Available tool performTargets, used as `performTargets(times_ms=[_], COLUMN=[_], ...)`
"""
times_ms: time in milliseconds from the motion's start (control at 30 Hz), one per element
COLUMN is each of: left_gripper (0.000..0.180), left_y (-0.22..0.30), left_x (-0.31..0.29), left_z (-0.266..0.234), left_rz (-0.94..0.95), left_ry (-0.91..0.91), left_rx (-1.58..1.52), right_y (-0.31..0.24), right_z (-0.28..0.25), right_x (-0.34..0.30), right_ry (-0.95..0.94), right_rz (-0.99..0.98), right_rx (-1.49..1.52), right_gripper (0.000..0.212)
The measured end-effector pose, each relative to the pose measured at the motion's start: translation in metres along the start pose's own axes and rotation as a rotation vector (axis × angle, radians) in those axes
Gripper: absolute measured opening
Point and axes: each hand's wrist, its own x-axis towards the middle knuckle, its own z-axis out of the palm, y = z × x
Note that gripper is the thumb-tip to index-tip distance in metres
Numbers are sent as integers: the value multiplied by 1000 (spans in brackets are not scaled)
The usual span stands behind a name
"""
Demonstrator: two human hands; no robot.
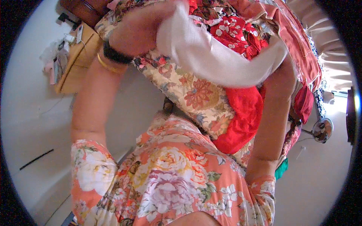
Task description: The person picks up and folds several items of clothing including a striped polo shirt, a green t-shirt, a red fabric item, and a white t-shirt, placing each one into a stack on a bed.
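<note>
A white cloth [222, 64] hangs in a sagging curve between my two hands, over a heap of clothes. My left hand [139, 28], blurred by motion, is closed on its upper left end; a black band and a gold bangle circle that wrist. At the cloth's right end is my right hand [283, 73], closed on it, with its fingers mostly hidden. Beneath the white cloth lie a red garment with white flowers [235, 32] and a plain red cloth [245, 116]. Both rest on a cream flower-patterned cover [198, 94].
More clothes pile up at the far right, among them a salmon-pink garment [292, 41]. A small wooden table [79, 56] holding odds and ends stands on the left. At the right are a fan [322, 130] and pale curtains [332, 45].
</note>
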Motion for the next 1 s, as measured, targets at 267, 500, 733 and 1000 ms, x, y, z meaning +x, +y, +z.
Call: performTargets(times_ms=[267, 500, 733, 1000], left_gripper=[39, 42, 49, 45], left_y=[-91, -108, -106, -137], left_x=[-171, -261, -256, -192], left_z=[117, 189, 191, 121], left_rz=[-1038, -1370, -1283, -954], left_ry=[148, 409, 605, 635], left_rx=[-784, -774, -1112, -691], right_y=[141, 161, 170, 158], right_z=[-72, -63, -86, -119], right_x=[-162, -250, -260, -116], right_ry=[366, 374, 615, 666], right_rz=[821, 1052, 1067, 806], right_rx=[-479, -578, -56, -284], right_gripper=[38, 43, 34, 37])
